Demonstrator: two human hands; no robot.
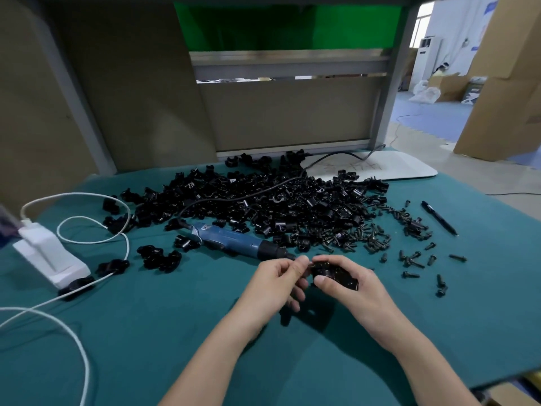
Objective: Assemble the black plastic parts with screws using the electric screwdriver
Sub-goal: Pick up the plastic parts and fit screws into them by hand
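My right hand [348,281] grips a black plastic part [336,275] just above the green table cover, thumb on its near side. My left hand [278,278] pinches the part's left end with thumb and forefinger; whether a screw sits between those fingers is hidden. The blue electric screwdriver [234,240] lies on the table just behind my left hand, its black tip pointing toward my fingers. A big heap of black plastic parts [278,200] fills the middle of the table. Loose black screws [366,238] are scattered right of the heap.
A white charger block [49,256] with white cables [73,332] sits at the left. A few assembled black parts [159,257] lie left of the screwdriver. A black pen [439,218] lies at the right, a white board [380,168] at the back. The table's near right edge [497,382] is close.
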